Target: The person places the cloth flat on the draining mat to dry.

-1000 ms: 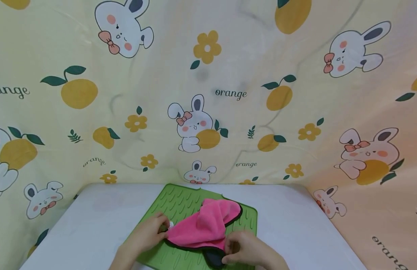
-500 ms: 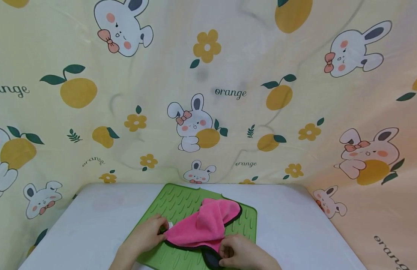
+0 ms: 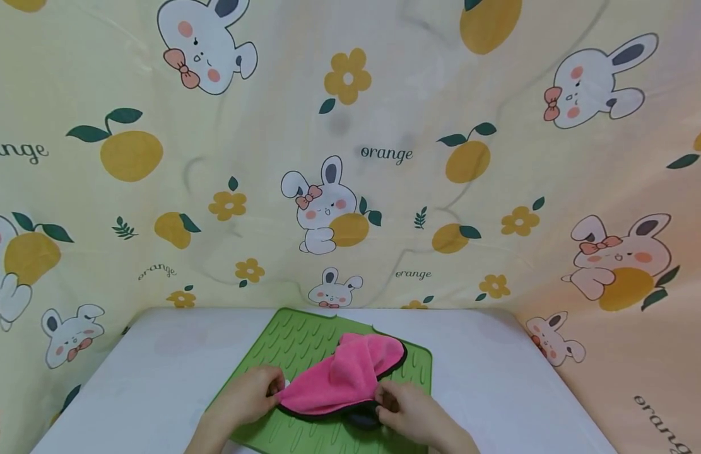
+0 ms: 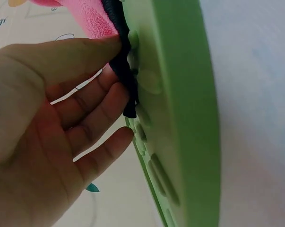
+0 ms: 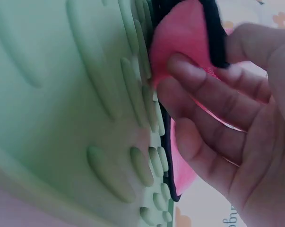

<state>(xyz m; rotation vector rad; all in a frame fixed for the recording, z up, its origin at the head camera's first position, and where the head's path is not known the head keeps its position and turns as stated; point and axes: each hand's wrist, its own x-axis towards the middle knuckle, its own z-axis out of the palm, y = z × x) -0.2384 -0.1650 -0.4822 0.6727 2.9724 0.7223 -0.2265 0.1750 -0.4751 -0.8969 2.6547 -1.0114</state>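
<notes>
A pink plush cloth [image 3: 333,381] with black edging lies crumpled over a green ridged mat [image 3: 259,429]. My left hand [image 3: 256,391] pinches its left corner, where a small white tag shows beside the fingertips. In the left wrist view, thumb and fingers meet on the black edging [image 4: 118,61], right by the mat's surface. At the near right corner, my right hand [image 3: 409,410] grips the edge between thumb and curled fingers. Below that edge a dark patch [image 3: 361,417] of the cloth shows. The right wrist view has the pink pile [image 5: 180,38] bunched against the fingers.
The mat lies on a white table [image 3: 157,366], whose surface extends to both sides. A cream curtain [image 3: 259,126] printed with rabbits and oranges hangs behind and along the sides.
My right hand has moved slightly up and away from me with its corner, and less of the dark patch shows. The left hand keeps its pinch, nearly still.
</notes>
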